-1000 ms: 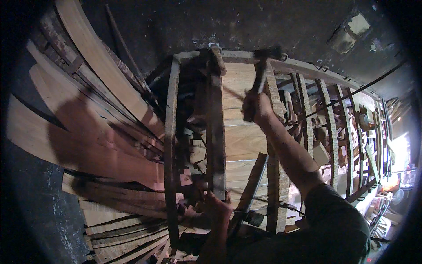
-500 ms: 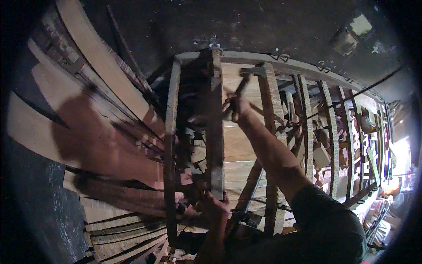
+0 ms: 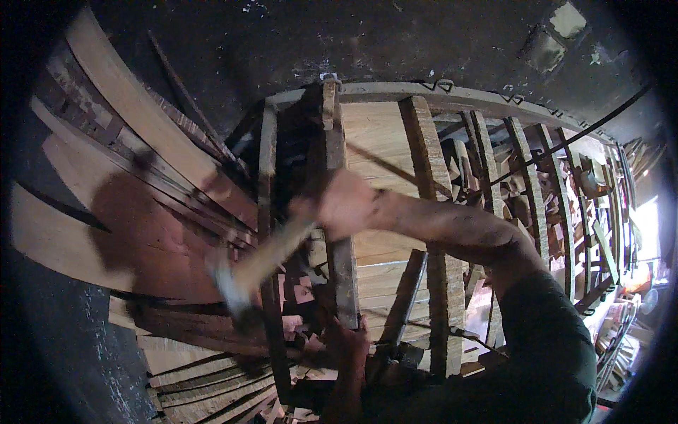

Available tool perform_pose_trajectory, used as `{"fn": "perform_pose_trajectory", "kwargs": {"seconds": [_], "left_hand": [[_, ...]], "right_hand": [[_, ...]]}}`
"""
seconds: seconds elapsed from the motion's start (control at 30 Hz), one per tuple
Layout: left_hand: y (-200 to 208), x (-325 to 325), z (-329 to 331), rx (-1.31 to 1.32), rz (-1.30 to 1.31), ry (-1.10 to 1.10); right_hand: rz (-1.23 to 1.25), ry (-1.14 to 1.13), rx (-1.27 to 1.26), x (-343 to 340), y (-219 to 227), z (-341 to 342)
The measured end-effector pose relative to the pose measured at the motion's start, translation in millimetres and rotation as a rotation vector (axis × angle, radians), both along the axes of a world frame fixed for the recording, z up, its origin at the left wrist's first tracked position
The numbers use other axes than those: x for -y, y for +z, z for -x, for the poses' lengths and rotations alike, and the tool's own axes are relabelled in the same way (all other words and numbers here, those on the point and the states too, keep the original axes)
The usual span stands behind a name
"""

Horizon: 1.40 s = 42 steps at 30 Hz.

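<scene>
We take the frame [image 3: 339, 177], a dark upright timber set in a wooden lattice, as our landmark. Our right hand [image 3: 346, 205] crosses in front of the frame about halfway up, fist clenched round the handle of a hammer [image 3: 261, 258]. The hammer is blurred; its pale handle slants down and left of the frame, and its metal head [image 3: 226, 286] hangs over the planks [image 3: 141, 233] stacked to the frame's left. Our left hand [image 3: 346, 339] sits at the foot of the frame, fingers curled against its lower end; we cannot tell what it grips. Right of the frame stand slats [image 3: 431, 212] over pale boards.
</scene>
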State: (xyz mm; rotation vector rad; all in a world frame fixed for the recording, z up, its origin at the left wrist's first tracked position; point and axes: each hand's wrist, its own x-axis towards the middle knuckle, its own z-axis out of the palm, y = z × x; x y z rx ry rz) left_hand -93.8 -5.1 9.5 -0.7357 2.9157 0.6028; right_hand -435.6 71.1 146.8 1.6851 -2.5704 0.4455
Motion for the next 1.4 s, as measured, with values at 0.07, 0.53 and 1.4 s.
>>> {"fn": "perform_pose_trajectory", "kwargs": {"seconds": [0.07,0.53,1.4], "left_hand": [[18.8,-4.2,11.5,0.057,-0.122,0.028],[59.4,2.3,20.9,-0.030,-0.087,-0.047],[30.3,194.7,-358.2,-0.905,-0.543,0.879]], "right_hand": [[0.116,0.262,-0.090,8.9,-14.4,8.2],[-0.171,-0.804,0.125,-114.2,-72.9,78.1],[0.383,-0.579,0.864,-193.8,-126.1,-277.6]]}}
